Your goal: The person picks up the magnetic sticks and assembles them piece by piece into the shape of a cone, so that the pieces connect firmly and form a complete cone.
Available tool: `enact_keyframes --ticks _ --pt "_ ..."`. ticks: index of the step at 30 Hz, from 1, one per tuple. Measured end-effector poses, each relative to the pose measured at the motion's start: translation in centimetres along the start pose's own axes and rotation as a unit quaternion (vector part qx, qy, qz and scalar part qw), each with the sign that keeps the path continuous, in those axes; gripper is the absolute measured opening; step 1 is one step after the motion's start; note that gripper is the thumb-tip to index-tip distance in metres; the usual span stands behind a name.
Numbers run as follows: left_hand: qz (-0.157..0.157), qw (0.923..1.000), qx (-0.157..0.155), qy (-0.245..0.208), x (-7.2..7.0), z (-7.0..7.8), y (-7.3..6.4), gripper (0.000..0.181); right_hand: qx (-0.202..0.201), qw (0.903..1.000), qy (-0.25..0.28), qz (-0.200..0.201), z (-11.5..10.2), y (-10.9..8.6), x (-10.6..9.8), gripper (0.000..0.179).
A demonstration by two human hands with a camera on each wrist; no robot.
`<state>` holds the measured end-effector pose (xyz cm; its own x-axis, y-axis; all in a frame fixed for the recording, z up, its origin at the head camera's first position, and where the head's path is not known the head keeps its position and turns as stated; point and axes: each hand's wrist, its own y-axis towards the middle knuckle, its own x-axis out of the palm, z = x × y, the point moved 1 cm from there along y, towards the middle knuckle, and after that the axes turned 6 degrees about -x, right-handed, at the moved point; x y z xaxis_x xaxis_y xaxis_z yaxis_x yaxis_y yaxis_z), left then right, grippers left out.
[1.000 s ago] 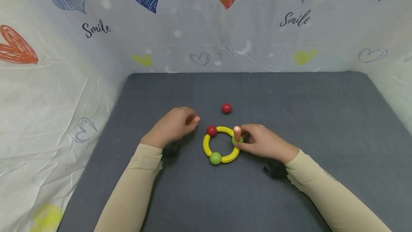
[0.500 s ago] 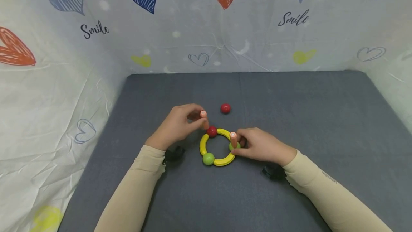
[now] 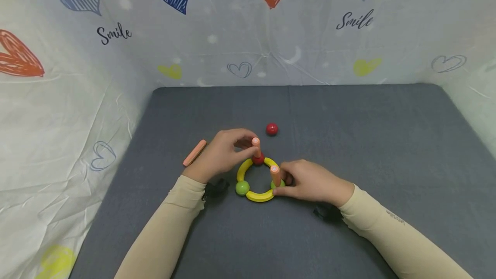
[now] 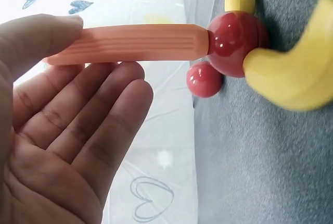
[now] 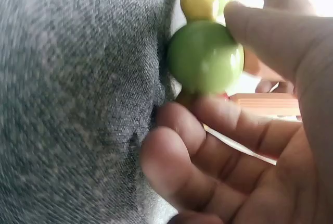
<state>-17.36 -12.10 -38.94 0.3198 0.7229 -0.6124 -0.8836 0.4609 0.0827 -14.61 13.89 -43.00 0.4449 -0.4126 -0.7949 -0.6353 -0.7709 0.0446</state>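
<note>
A ring of curved yellow rods (image 3: 260, 196) joined by balls lies on the table. My left hand (image 3: 222, 156) pinches an orange rod (image 4: 140, 42) between thumb and fingers; its far end touches the ring's red ball (image 4: 237, 41), and it stands upright there. On the ring's right side, my right hand (image 3: 311, 182) grips a green ball (image 5: 203, 57) with thumb and fingers. A second orange rod (image 3: 275, 175) rises from that ball. Another green ball (image 3: 242, 187) sits at the ring's left.
One loose red ball (image 3: 272, 129) rests behind the ring. A third orange rod (image 3: 195, 153) lies left of my left hand. The dark grey table (image 3: 368, 132) meets a white printed cloth (image 3: 302, 33) at the back.
My left hand has carried its orange rod rightward and upright onto the red ball. The ring has turned and shifted slightly left and nearer with my right hand.
</note>
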Motion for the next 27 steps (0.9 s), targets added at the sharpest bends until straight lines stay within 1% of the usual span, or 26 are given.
enact_keyframes --ticks 4,6,9,11,14,15,17,20,23,25,27 --pt "-0.006 0.9997 -0.010 0.022 0.2 0.1 0.0 0.014 -0.020 0.9996 0.006 -0.018 0.1 0.2 0.0 0.030" --pt "-0.011 0.9995 -0.014 0.024 0.2 0.1 -0.1 0.015 -0.021 0.9995 0.006 -0.022 0.1 0.2 -0.3 0.030" --pt "-0.015 0.9994 -0.019 0.026 0.1 0.2 -0.3 0.016 -0.028 0.9996 -0.004 -0.005 0.2 0.1 -0.7 0.025" --pt "-0.018 0.9994 -0.018 0.025 0.0 0.2 -0.4 0.017 -0.032 0.9991 -0.025 0.013 0.2 0.1 -1.0 0.024" --pt "-0.026 0.9994 -0.010 0.020 0.1 0.2 -0.2 0.017 -0.039 0.9970 -0.059 0.032 0.3 0.0 -1.0 0.033" --pt "-0.029 0.9994 -0.008 0.018 0.2 0.2 -0.1 0.018 -0.039 0.9967 -0.064 0.031 0.3 -0.1 -0.9 0.036" --pt "-0.035 0.9993 -0.007 0.012 0.2 0.2 0.0 0.018 -0.039 0.9965 -0.071 0.023 0.4 -0.1 -0.7 0.036" --pt "-0.039 0.9991 -0.016 0.007 0.2 0.1 -0.1 0.020 -0.050 0.9963 -0.068 0.013 0.4 -0.1 -0.3 0.032" --pt "-0.054 0.9981 -0.029 0.010 0.0 0.0 -0.2 0.021 -0.057 0.9960 -0.068 0.013 0.5 -0.1 0.0 0.025" --pt "-0.061 0.9967 -0.040 0.034 -0.4 -0.3 -0.2 0.025 -0.057 0.9957 -0.071 0.015 0.6 -0.1 0.1 0.025" --pt "-0.062 0.9930 -0.063 0.078 -1.0 -0.6 -0.3 0.030 -0.058 0.9954 -0.075 0.017 0.7 0.0 0.2 0.026"
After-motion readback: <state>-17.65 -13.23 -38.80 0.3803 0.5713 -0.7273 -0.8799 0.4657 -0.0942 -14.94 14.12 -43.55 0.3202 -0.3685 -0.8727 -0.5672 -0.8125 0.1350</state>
